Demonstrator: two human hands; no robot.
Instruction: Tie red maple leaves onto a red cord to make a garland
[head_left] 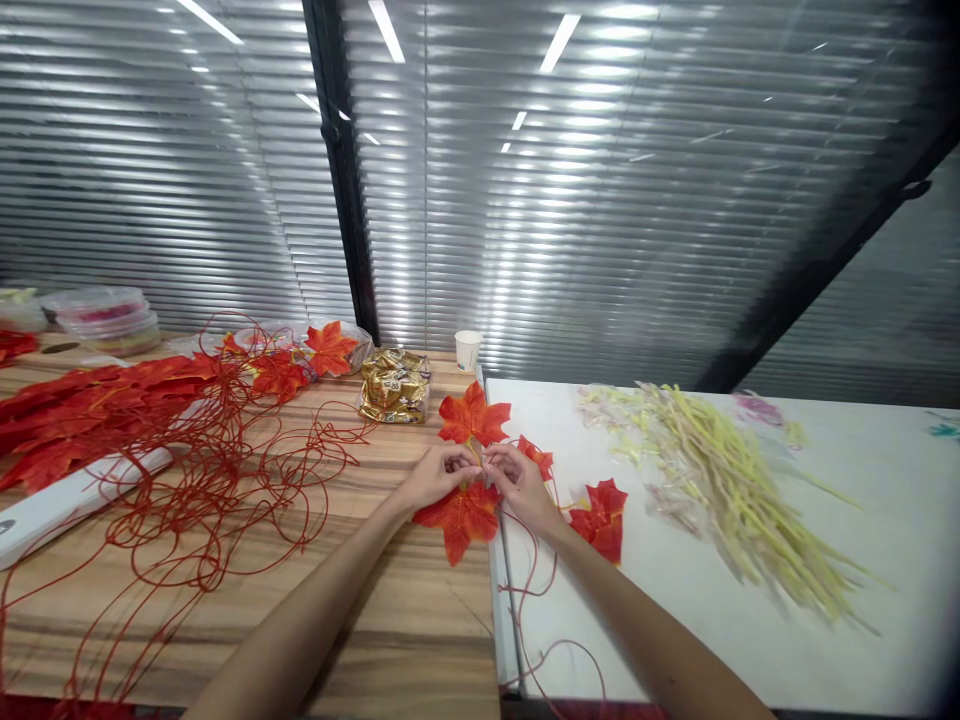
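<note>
My left hand [441,474] is closed in a pinch around the yellowish stem of a red artificial maple leaf [474,414]. Fingertip to fingertip with it, my right hand [520,484] pinches at the same joint, where the stems and thin cord meet. Exactly what lies between the fingers is partly hidden. A second maple leaf [461,520] hangs just below my hands. Two more leaves are to the right, one partly behind my right hand and another maple leaf [602,518] beside my right forearm. Red cord [536,592] trails down from them over the white table.
A loose tangle of red cord [232,470] spreads across the wooden table [420,640], near piled red leaves [97,400] and a white device [82,500]. Behind stand a gold packet [395,386] and paper cup [468,350]. Yellow strips [720,470] lie on the white table [645,640].
</note>
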